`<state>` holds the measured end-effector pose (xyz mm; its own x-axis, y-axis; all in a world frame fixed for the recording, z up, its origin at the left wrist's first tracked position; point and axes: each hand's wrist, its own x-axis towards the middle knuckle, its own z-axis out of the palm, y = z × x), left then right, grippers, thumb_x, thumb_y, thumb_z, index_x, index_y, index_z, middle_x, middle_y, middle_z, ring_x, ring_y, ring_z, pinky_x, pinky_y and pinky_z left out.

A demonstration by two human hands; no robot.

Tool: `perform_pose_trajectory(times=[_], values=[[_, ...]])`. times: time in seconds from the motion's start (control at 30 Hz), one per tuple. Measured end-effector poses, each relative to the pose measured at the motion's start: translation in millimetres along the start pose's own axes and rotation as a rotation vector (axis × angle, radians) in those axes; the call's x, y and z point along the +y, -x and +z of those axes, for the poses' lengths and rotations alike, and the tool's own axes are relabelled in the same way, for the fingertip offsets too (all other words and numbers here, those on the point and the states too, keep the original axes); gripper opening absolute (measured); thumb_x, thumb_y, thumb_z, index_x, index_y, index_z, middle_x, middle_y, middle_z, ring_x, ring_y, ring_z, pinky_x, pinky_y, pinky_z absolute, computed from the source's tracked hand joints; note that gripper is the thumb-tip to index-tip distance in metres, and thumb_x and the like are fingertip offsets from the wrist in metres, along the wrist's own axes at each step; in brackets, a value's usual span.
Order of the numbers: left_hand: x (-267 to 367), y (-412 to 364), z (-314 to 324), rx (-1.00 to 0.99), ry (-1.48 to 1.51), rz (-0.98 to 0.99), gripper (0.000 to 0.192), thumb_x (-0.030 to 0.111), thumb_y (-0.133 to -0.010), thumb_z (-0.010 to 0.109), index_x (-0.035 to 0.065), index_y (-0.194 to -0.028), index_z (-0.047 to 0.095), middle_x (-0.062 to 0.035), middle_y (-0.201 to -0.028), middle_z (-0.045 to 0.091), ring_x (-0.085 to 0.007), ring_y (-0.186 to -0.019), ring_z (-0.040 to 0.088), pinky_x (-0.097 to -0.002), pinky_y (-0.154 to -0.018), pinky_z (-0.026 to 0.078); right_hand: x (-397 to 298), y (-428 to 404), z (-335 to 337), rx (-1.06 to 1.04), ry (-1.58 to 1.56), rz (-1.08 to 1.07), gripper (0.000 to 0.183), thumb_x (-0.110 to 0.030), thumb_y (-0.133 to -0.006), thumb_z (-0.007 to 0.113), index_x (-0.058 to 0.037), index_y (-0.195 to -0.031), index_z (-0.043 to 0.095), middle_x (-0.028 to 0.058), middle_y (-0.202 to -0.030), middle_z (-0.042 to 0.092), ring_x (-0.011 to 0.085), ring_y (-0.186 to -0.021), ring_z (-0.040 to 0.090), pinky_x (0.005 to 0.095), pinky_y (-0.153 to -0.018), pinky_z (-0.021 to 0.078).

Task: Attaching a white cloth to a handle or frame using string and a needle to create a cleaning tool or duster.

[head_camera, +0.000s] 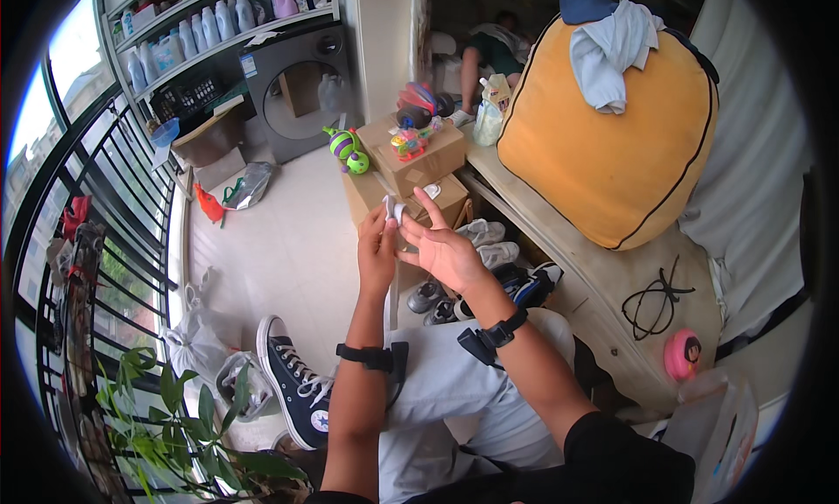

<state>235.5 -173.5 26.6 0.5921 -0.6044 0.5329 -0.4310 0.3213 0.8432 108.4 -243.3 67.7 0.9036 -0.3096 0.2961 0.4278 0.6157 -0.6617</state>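
In front of my raised knee, my left hand (377,248) pinches a small piece of white tissue or cloth (395,209) between thumb and fingers. My right hand (449,248) is palm up with its fingers spread. One of its fingertips meets the white piece, which seems to lie against or around that finger. Both hands are above the floor, beside stacked cardboard boxes (419,153). Below them is my leg in light grey trousers (452,373). A dark canvas high-top sneaker (292,379) with white laces stands left of my left forearm.
Several shoes (488,242) sit beside the boxes, which carry toys (351,151). A yellow cushion (603,130) rests on the ledge at right, near a black cable (655,301). Plastic bags (203,340) and a plant (177,406) line the left. Another person (488,52) is beyond the doorway.
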Motion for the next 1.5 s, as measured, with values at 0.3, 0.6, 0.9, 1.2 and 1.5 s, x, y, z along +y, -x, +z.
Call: perform_pose_trajectory(times=[0.3,0.6,0.9,1.2,1.5], values=[[-5.4,-2.6,-11.4,-0.046,0.05,-0.039,0.034,0.015,-0.1,0.049,-0.0021,-0.128,0.055,-0.0095,-0.132,0.051,-0.0189,-0.12,0.049,-0.0309,-0.102,0.037,7.4,-1.3,1.5,0.03,-0.046,0.003,0.082,-0.021,-0.086,0.057,-0.0279,-0.153,0.01,0.0201,-0.154,0.017,0.029,-0.141,0.024,0.0564,-0.111,0.0214],[-11.9,-3.1,-16.6,-0.19,-0.209,0.002,0.04,0.01,-0.095,0.054,0.0051,-0.135,0.05,-0.0187,-0.11,0.064,-0.0271,-0.1,0.062,-0.036,-0.082,0.049,9.9,-2.5,-12.9,0.036,-0.057,-0.022,0.08,-0.021,-0.087,0.056,-0.0254,-0.153,0.011,0.0159,-0.147,0.029,0.0261,-0.128,0.038,0.0437,-0.11,0.0265],[8.2,-2.2,-9.2,-0.114,-0.354,-0.006,0.033,0.014,-0.1,0.044,0.0002,-0.128,0.054,-0.021,-0.093,0.063,-0.029,-0.08,0.061,-0.0367,-0.072,0.048,12.1,0.6,-11.9,0.089,0.02,-0.007,0.073,-0.022,-0.089,0.052,-0.0208,-0.152,0.014,0.0218,-0.15,0.029,0.0292,-0.135,0.036,0.0437,-0.112,0.0258],[2.4,-7.1,-13.7,0.109,0.224,-0.233,0.031,0.019,-0.101,0.044,-0.0036,-0.112,0.062,-0.0065,-0.094,0.066,-0.0113,-0.086,0.058,-0.0254,-0.078,0.046,13.4,0.7,-28.6,0.501,0.465,0.096,0.047,-0.019,-0.091,0.053,-0.0085,-0.135,0.038,0.0123,-0.121,0.061,0.025,-0.109,0.061,0.0369,-0.098,0.0422],[4.1,-6.6,-20.6,0.098,0.305,-0.231,0.029,0.02,-0.101,0.044,-0.0002,-0.105,0.064,-0.0024,-0.091,0.063,-0.0085,-0.083,0.055,-0.0235,-0.076,0.044,28.2,-2.5,-30.4,0.515,0.576,0.09,0.059,-0.013,-0.083,0.064,-0.0051,-0.136,0.039,0.0068,-0.121,0.056,0.0165,-0.113,0.051,0.0302,-0.096,0.0377]])
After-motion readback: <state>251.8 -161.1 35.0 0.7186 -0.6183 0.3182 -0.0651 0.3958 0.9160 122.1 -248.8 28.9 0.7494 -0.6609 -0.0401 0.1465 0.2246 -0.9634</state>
